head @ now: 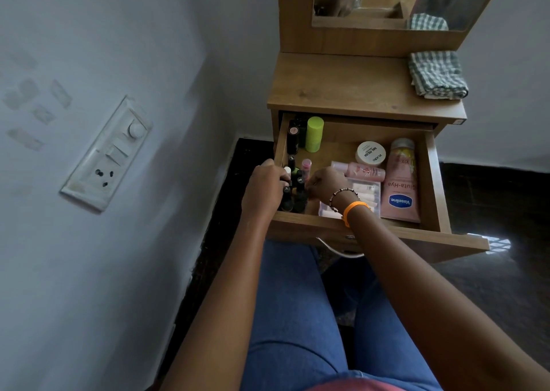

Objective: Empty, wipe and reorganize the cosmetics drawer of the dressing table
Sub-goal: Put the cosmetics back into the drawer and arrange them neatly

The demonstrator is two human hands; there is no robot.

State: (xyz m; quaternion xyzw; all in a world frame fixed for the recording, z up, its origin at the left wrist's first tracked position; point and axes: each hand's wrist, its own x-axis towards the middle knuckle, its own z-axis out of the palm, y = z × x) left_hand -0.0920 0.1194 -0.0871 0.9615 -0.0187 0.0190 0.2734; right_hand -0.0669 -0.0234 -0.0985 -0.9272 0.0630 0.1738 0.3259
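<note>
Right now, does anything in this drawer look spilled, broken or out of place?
Nothing looks spilled or damaged. The Vaseline tube and pink bottle lie flat in the drawer, and both hands, left and right, are among the small dark bottles. The checked cloth sits folded on top.

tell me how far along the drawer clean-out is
Done: the wooden drawer is pulled open. In hand: both hands, left hand and right hand, are among the small dark bottles. Left: the pink Vaseline tube remains inside; the folded green checked cloth lies unused on top.
</note>
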